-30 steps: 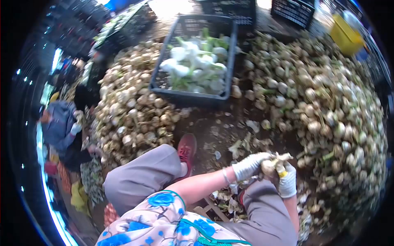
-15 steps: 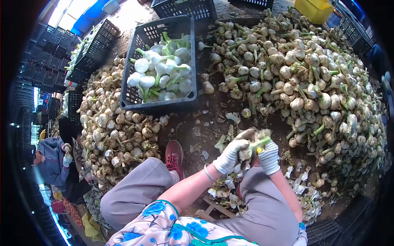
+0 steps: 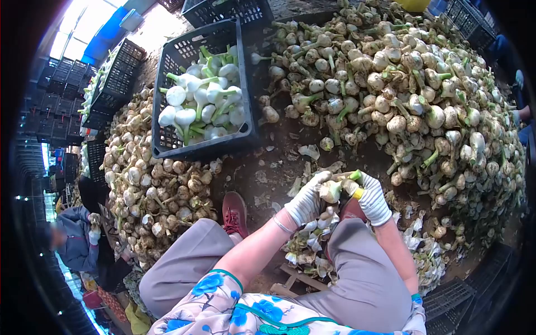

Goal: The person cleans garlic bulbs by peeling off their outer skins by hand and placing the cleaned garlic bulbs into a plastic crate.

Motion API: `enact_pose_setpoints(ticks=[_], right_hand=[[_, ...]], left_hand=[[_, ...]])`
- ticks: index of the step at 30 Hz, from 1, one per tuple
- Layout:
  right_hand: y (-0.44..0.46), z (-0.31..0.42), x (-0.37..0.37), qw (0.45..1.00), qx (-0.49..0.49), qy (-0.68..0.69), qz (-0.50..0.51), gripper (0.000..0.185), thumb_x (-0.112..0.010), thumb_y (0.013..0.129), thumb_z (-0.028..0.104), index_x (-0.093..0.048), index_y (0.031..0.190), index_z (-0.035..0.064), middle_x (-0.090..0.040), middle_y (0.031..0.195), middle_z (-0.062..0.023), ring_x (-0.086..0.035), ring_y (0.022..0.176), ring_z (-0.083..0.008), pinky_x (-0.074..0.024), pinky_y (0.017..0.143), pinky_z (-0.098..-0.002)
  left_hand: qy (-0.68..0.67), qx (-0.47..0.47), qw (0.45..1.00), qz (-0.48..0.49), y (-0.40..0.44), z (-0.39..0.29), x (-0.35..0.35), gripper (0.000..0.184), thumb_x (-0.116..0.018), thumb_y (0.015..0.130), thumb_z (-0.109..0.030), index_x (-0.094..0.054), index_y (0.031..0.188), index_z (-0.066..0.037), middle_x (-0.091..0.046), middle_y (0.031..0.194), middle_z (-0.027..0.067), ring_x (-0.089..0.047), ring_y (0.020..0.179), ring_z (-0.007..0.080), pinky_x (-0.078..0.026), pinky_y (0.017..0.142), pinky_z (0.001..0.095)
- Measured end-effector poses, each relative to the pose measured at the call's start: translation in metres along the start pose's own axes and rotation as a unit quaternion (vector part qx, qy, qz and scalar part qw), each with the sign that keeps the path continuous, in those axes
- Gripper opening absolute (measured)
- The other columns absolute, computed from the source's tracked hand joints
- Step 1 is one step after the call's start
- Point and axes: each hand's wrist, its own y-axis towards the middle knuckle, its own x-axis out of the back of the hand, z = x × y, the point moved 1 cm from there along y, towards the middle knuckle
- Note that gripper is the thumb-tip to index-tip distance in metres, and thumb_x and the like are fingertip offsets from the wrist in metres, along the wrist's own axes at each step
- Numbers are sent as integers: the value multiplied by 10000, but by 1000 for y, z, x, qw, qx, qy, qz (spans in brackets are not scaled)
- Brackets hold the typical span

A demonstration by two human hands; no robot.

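Note:
In the head view a garlic bulb [image 3: 330, 191] with a short green stem is held up between my two gloved hands, above my knees. My left hand [image 3: 307, 200] wears a white glove and is closed around the bulb's left side. At the stem end, my right hand [image 3: 373, 200], gloved in striped white, has its fingers closed on the stalk. A small yellow piece [image 3: 358, 193] shows at the right thumb; I cannot tell what it is. Peeled skins [image 3: 312, 240] lie below the hands.
A black crate [image 3: 245, 131] holds clean white garlic bulbs. Large heaps of unpeeled garlic [image 3: 402, 100] and garlic [image 3: 151, 195] lie to the right and left. Another person [image 3: 78, 237] sits at far left. More crates [image 3: 117, 78] stand behind, and my shoe [image 3: 234, 215] rests on the floor.
The blurred garlic between my hands has come into clear sight, its round bulb and cut stem showing. Loose skin around it is gone from the grip. The whole view has shifted slightly.

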Motion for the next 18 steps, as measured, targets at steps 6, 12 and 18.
enact_pose_setpoints(ticks=[6,12,18], right_hand=[[0,-9,-3,993,68,-82,-40,151,-609,806,85,-599,919,-15,-629,824,-48,-543,732,-75,-452,668,-227],[-4,-4,-2,997,55,-23,-48,126,-581,826,118,-607,873,4,-609,756,-25,-536,692,-68,-441,641,-218],[-1,-36,27,989,-17,18,-145,192,-578,841,170,-603,912,-6,-591,786,-6,-496,687,-65,-413,627,-219]], left_hand=[[228,-179,951,-108,-6,9,1,419,-645,779,-145,-464,1146,-55,-562,982,32,-543,828,81,-475,694,205],[112,-115,987,-12,-7,14,6,421,-636,795,-181,-472,1159,-47,-567,1017,54,-572,833,114,-491,728,254],[74,-147,981,100,-9,7,-8,601,-663,753,-187,-357,1253,-53,-539,1066,100,-592,829,200,-525,692,334]])
